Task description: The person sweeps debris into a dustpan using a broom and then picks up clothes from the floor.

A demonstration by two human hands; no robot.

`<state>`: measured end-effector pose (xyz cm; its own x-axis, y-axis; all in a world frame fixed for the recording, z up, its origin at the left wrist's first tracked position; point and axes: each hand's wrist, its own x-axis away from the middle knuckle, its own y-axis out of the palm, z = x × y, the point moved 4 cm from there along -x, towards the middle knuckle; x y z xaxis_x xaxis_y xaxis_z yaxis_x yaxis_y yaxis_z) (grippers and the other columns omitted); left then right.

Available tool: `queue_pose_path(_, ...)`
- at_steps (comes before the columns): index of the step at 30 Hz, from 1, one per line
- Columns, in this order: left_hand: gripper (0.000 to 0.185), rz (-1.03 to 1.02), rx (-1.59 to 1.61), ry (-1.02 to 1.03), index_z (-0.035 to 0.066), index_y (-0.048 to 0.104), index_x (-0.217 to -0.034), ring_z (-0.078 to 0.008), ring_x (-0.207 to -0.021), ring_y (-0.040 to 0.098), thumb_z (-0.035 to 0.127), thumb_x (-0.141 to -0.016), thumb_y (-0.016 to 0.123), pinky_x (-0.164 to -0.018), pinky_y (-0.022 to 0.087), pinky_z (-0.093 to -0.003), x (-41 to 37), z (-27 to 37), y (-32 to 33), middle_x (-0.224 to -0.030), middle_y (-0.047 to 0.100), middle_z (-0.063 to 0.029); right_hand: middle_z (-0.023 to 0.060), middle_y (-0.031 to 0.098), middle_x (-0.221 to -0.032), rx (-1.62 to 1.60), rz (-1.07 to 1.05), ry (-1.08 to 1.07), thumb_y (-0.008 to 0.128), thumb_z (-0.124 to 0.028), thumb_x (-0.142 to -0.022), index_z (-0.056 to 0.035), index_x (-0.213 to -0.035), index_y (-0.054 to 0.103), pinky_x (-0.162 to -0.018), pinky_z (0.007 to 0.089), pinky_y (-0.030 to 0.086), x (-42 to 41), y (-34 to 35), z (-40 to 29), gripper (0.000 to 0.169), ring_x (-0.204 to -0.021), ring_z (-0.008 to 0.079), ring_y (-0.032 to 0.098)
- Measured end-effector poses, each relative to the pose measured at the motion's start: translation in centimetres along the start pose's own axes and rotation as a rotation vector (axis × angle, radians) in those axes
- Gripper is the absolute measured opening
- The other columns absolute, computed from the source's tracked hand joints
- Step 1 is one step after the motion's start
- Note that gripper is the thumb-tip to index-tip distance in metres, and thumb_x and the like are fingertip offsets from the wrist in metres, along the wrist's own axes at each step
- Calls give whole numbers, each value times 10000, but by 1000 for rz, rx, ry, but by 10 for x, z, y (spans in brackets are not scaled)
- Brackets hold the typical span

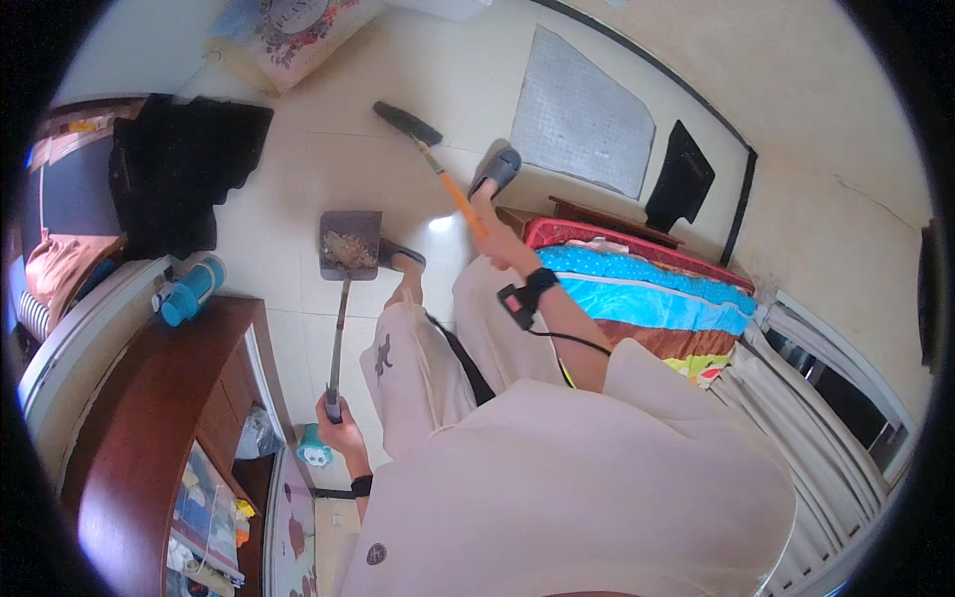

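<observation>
My left hand [343, 427] grips the upper end of a long-handled dustpan [350, 219]. A heap of brownish debris [348, 249] lies in its pan, which is down by my left foot. In my right hand [501, 237] is the orange handle of a broom [453, 190]. The broom's dark bristle head [406, 122] is out on the pale tiled floor, ahead of my right foot and apart from the dustpan. Part of the dustpan's grip is covered by my left fingers.
A wooden cabinet [142, 407] stands at left, a blue bottle [192, 291] on top. Black cloth [186, 168] hangs beyond it. At right are folded blue bedding [642, 276], a grey mat [586, 112] and a black panel [679, 179]. A printed bag [298, 37] stands ahead.
</observation>
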<state>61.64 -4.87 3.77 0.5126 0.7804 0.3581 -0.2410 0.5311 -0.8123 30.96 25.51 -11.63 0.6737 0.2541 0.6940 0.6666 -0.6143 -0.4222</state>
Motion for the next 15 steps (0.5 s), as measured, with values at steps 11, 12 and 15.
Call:
queue_pose_path(11, 301, 170, -132, 3, -44, 540, -950, -204, -592, 512, 191, -782, 625, -579, 425, -332, 14, 80, 26, -708, 577, -136, 37, 517, -626, -439, -89, 291, 576, -174, -810, -101, -1191, 423, -378, 236, 357, 42, -172, 92, 417, -460, 94, 466)
queue_pose_path(12, 303, 129, -108, 9, -41, 541, -964, -216, -612, 534, 187, -782, 623, -592, 430, -339, 12, 109, 34, -734, 590, -151, 42, 531, -645, -435, -69, 309, 575, -173, -811, -103, -1196, 420, -376, 233, 357, 44, -193, 103, 422, -466, 94, 473)
queue_pose_path(15, 312, 73, -100, 63, -42, 542, -979, -231, -658, 560, 187, -783, 620, -620, 440, -341, 2, 142, 52, -782, 606, -160, 113, 578, -798, -391, 67, 352, 564, -177, -811, -98, -1206, 417, -482, 290, 425, 45, -236, 145, 429, -588, 161, 535)
